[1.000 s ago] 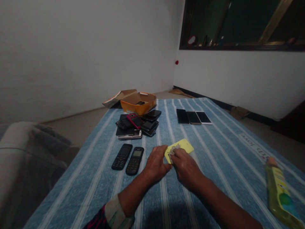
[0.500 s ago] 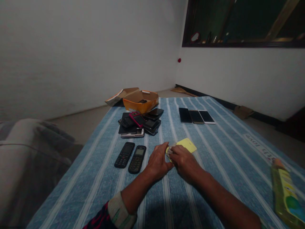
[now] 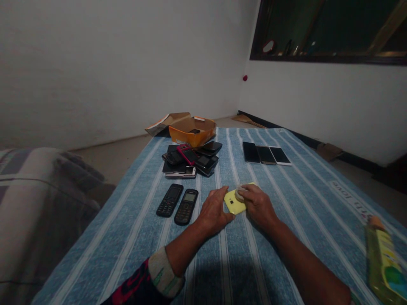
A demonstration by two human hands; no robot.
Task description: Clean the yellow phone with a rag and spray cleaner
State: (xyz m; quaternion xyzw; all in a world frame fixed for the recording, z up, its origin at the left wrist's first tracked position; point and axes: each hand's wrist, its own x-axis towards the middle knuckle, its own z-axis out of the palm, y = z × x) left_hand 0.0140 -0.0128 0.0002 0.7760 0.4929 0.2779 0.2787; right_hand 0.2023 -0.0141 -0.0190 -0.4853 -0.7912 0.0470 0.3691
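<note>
A yellow phone (image 3: pixel 233 203) lies back-up on the blue striped cloth (image 3: pixel 280 199). My left hand (image 3: pixel 215 209) grips its near end with thumb and fingers, steadying it. My right hand (image 3: pixel 259 205) presses a small pale wad of cloth (image 3: pixel 240 194) onto the phone's far half, fingers closed over it. Two black keypad phones (image 3: pixel 178 203) lie side by side just left of my left hand.
A pile of several phones (image 3: pixel 190 160) sits further back, in front of an open orange box (image 3: pixel 192 131). Three smartphones (image 3: pixel 266 154) lie in a row at the back right. A yellow-green bottle (image 3: pixel 384 264) lies at the right edge. Grey bedding (image 3: pixel 41 199) is at left.
My right hand with the wad has slid from the phone's near end to its far half. The near yellow back now shows. My left hand keeps its grip.
</note>
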